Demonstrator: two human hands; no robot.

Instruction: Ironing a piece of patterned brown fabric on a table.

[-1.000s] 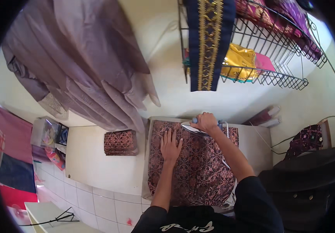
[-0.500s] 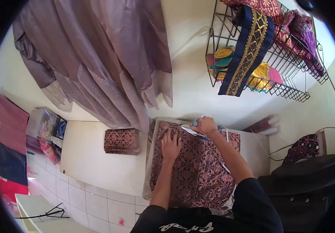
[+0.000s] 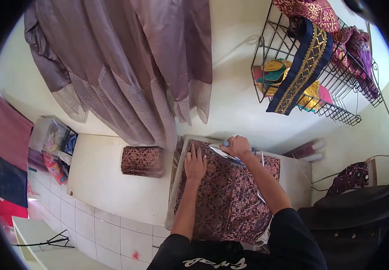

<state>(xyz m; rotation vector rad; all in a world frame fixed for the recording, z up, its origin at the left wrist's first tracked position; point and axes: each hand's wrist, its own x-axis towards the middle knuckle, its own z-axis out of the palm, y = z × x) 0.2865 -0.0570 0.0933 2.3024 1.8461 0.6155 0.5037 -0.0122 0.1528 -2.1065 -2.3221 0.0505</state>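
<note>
A dark cloth with a pink floral pattern lies spread over a padded board. My left hand rests flat on its far left part, fingers stretched out and holding nothing. My right hand is closed round the blue handle of a clothes iron. The iron lies on the far part of the cloth, its tip pointing left toward my left hand, a small gap between them. My right hand and forearm cover part of the iron. A white cord shows beside my right wrist.
Left of the board, a folded stack of similar patterned cloth sits on a white table. Long mauve satin garments hang above it. A black wire rack with colourful fabrics is on the wall. Dark clothing lies at the right.
My left hand has slid slightly left and farther away on the cloth, its fingers a little less spread. My right hand and the iron have hardly moved. The whole view has shifted a little.
</note>
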